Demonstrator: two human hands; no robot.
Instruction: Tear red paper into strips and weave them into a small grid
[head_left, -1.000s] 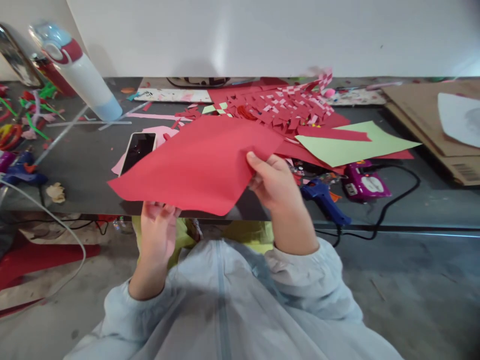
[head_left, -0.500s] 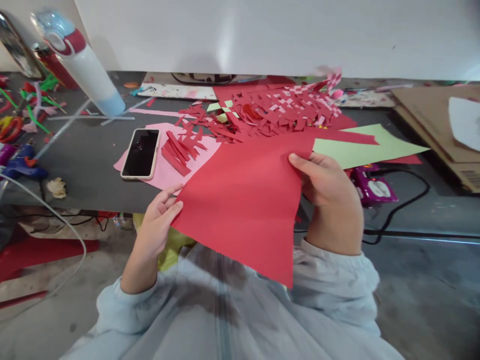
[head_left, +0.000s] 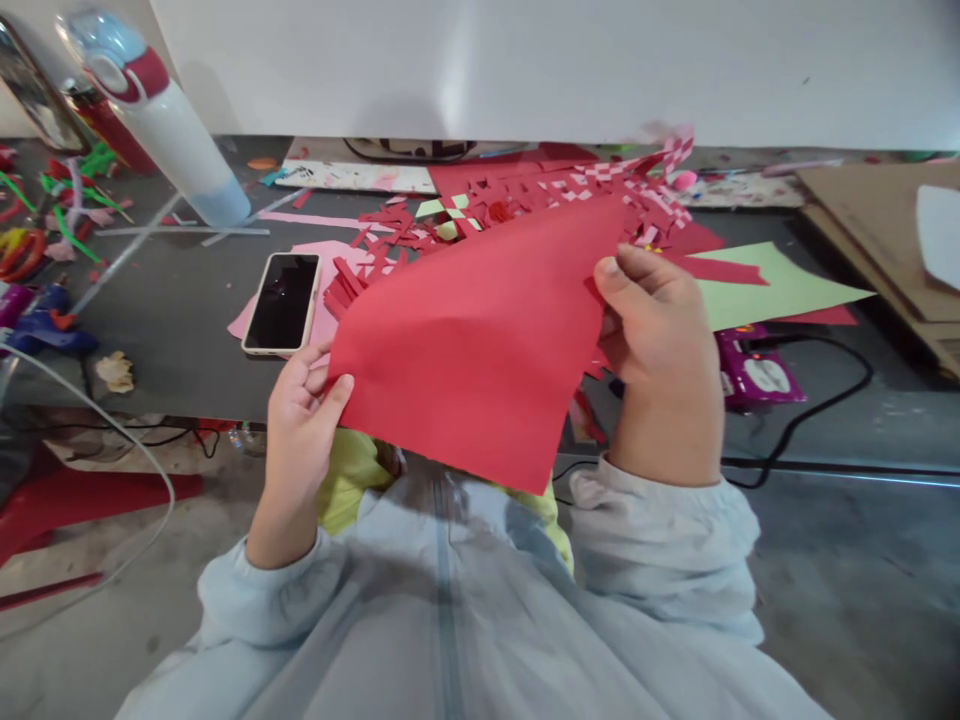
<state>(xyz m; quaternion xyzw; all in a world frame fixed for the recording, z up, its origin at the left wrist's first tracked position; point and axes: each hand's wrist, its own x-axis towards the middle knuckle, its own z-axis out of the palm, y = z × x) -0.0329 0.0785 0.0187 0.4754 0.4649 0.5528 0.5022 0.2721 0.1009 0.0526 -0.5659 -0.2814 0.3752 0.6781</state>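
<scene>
Between my hands, above the table's front edge, a sheet of red paper (head_left: 472,350) is held up, bowed and tilted. My left hand (head_left: 304,405) pinches its left edge between thumb and fingers. On the opposite edge, my right hand (head_left: 656,310) grips it with the thumb on top; its fingertips are partly hidden. Behind the sheet lies a heap of red paper scraps (head_left: 390,225), partly covered by it. A phone (head_left: 283,302) rests on pink paper (head_left: 327,318) just beyond my left hand. Pale green paper (head_left: 780,285) lies to the right of my right hand.
A white bottle (head_left: 176,140) stands at the back left. Blue glue gun (head_left: 52,325) and coloured pipe cleaners (head_left: 67,215) lie at the far left. A purple box (head_left: 761,372) with a black cable sits at right, near cardboard (head_left: 870,240). A white panel (head_left: 525,70) closes the back.
My right hand has risen slightly with its edge of the red sheet, and the sheet's lower corner has swung up. More of the scrap heap is now covered. Both hands keep their hold.
</scene>
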